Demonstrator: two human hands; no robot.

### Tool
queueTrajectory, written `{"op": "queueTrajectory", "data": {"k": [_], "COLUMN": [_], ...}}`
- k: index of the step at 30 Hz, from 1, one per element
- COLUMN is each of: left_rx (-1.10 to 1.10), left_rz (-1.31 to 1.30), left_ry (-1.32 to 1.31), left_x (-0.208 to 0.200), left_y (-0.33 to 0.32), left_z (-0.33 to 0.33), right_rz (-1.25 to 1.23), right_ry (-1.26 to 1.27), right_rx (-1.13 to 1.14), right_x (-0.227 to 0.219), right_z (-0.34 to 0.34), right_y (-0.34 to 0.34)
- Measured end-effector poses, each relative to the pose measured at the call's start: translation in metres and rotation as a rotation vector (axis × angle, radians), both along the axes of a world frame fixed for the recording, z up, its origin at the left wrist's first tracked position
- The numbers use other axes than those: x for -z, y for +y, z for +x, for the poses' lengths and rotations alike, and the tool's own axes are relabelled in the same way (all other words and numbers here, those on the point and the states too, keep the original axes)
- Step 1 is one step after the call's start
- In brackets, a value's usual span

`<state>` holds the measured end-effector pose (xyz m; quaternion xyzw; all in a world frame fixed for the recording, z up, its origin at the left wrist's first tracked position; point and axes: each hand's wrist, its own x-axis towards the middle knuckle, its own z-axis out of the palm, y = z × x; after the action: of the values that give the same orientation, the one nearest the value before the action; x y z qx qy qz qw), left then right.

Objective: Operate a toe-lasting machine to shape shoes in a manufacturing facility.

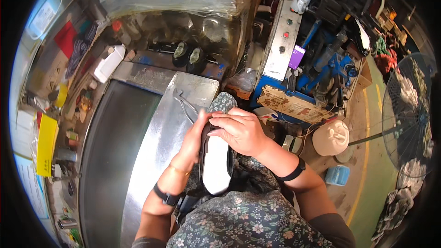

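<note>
A dark shoe (200, 156) with a long white piece (217, 165) filling its opening rests in my lap, its toe end pointing away from me. My left hand (198, 133) lies along the shoe's left side, fingers bent in at its front. From the right, my right hand (241, 131) closes over the same spot, thumb and fingertips pinched together. Both sets of fingertips meet there, and they hide just what is pinched. Beyond my left hand, metal pliers (186, 107) lie on a shiny metal plate (161, 124). Floral cloth (248, 216) covers my lap.
A dark conveyor belt (115, 156) runs along my left. Two dark shoes (196, 59) stand at the far end, near a white bottle (110, 63). Ahead right is a machine with a button panel (282, 36). A beige jug (330, 138) and a fan (409, 115) stand right.
</note>
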<state>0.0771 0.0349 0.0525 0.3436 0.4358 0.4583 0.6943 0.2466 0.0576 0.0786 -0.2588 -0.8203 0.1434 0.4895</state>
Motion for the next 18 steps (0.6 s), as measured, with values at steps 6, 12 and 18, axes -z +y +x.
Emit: {"op": "queueTrajectory", "data": {"k": [6,12,18], "left_rx": [-0.017,0.021,0.033], "left_rz": [-0.129,0.109,0.561], "left_ry": [-0.059,0.109,0.713], "left_x": [0.001,0.037,0.043], "left_y": [0.005,0.019,0.038], "left_z": [0.021,0.015,-0.008], "right_rz": [-0.347,-0.709,-1.069], "right_ry": [-0.232,0.061,0.162], "right_rx": [-0.045,0.036,0.231], "right_x": [-0.016,0.039,0.157], "right_z": [0.029,0.014,-0.002], "right_y": [0.01,0.014,-0.07]}}
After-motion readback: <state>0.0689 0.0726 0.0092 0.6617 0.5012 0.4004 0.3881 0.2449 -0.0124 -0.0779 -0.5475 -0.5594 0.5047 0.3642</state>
